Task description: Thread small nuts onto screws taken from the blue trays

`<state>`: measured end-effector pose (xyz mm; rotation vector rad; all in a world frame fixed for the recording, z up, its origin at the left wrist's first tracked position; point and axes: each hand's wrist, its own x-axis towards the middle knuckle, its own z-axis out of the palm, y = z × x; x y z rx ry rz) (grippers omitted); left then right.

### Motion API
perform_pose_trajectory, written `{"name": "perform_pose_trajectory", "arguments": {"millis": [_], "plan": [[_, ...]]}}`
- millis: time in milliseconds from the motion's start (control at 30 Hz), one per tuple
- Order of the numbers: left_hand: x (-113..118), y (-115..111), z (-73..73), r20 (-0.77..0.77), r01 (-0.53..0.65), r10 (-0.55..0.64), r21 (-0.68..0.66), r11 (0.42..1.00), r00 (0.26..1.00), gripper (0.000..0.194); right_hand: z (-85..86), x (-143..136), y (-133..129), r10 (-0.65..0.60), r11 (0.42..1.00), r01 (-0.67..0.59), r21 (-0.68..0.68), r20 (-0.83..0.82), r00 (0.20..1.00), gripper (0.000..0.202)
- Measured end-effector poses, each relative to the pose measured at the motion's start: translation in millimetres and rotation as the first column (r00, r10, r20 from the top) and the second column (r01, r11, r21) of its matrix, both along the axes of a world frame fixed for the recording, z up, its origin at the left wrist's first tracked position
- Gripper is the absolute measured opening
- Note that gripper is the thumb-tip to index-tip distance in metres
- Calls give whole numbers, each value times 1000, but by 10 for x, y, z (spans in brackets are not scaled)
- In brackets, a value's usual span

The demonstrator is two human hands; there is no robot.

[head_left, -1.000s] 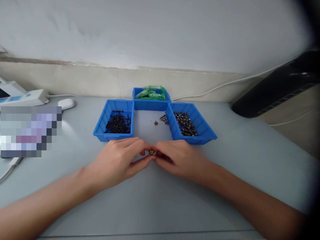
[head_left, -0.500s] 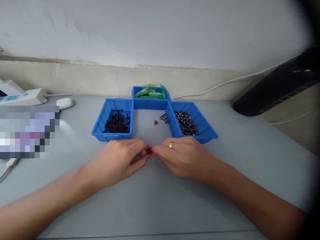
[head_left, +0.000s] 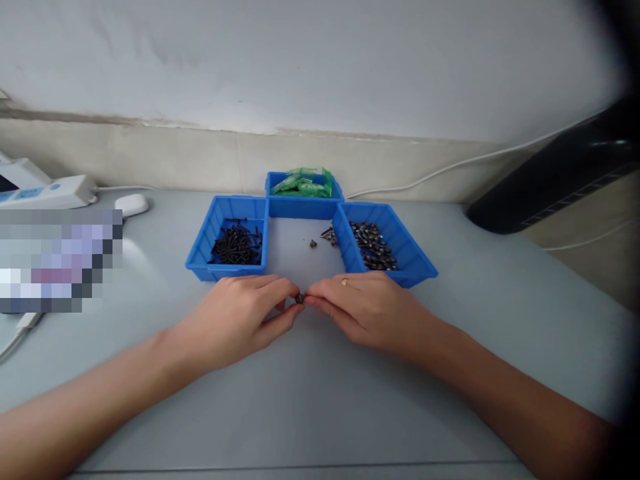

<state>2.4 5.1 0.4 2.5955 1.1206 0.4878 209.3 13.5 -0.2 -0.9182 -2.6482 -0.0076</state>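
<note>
My left hand (head_left: 245, 310) pinches a small dark metal fastener (head_left: 300, 299) between thumb and index finger, just above the grey table. From the other side, my right hand (head_left: 373, 307), with a gold ring on one finger, has its thumb and fingertips closed on the fastener's right end. Fingertips cover most of the piece, so its exact kind is unclear. Beyond my left hand is a blue bin (head_left: 200, 243) of black screws (head_left: 235, 245). Past my right hand stands another blue bin (head_left: 410, 253) holding shiny brown-and-silver metal fittings (head_left: 374, 245).
A third blue bin (head_left: 305, 208) at the back holds green plastic packets (head_left: 306, 183). Between the bins lie a loose small fitting (head_left: 313, 244) and a pointed metal piece (head_left: 327, 234). A power strip (head_left: 67, 193) and white case (head_left: 131, 205) are left; a black cylinder (head_left: 550, 173) is right.
Both hands stay together at the fastener, with the fingertips shifted very slightly. My right hand has turned a little, so its ring shows less. The whole view has moved slightly.
</note>
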Motion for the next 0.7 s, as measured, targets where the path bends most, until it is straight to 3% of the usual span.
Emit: {"name": "perform_pose_trajectory", "arguments": {"millis": [533, 700], "plan": [[-12, 10, 4, -46, -18, 19, 11, 1000, 999, 23, 27, -7, 8, -18, 993, 26, -112, 79, 997, 20], [-20, -3, -2, 16, -7, 6, 68, 998, 1000, 25, -8, -11, 6, -15, 988, 24, -151, 61, 998, 23]]}}
